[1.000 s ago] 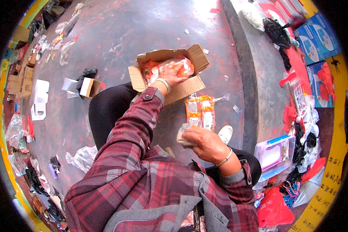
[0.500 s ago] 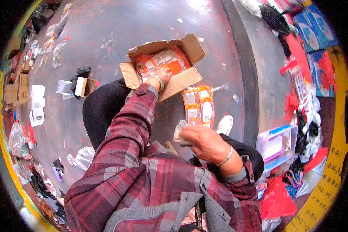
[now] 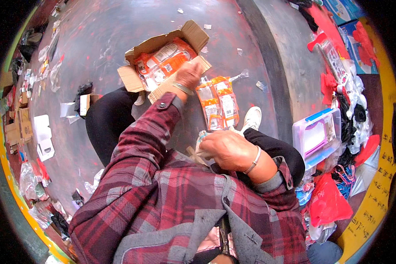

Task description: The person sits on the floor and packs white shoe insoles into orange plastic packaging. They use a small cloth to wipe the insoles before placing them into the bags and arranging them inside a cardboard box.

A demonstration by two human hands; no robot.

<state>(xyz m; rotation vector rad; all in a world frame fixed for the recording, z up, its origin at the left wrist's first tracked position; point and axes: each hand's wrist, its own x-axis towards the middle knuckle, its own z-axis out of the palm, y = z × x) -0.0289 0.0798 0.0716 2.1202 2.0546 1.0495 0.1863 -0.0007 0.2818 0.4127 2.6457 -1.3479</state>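
Note:
An open cardboard box (image 3: 131, 79) sits on the floor in front of me, with orange-and-white plastic packets (image 3: 165, 57) inside. My left hand (image 3: 190, 75) is over the box's near right flap. Its fingers are blurred and partly hidden, so I cannot tell whether they grip the flap. Two similar orange packets (image 3: 219, 103) lie side by side on the floor, right of the box. Close to my body, my right hand (image 3: 231, 149) is closed round a small whitish bundle (image 3: 201, 137), mostly covered by the fingers; its kind does not show.
A clear plastic bin with a blue edge (image 3: 317, 136) stands at the right, beside a red bag (image 3: 328, 200) and heaped bags. On the left are a small open carton (image 3: 87, 103), a white folded card (image 3: 43, 136) and scattered wrappers. My white shoe (image 3: 252, 119) is near the loose packets.
My left hand has come out from over the packets in the box to the near right flap. The right hand still holds the whitish bundle. The whole view has shifted.

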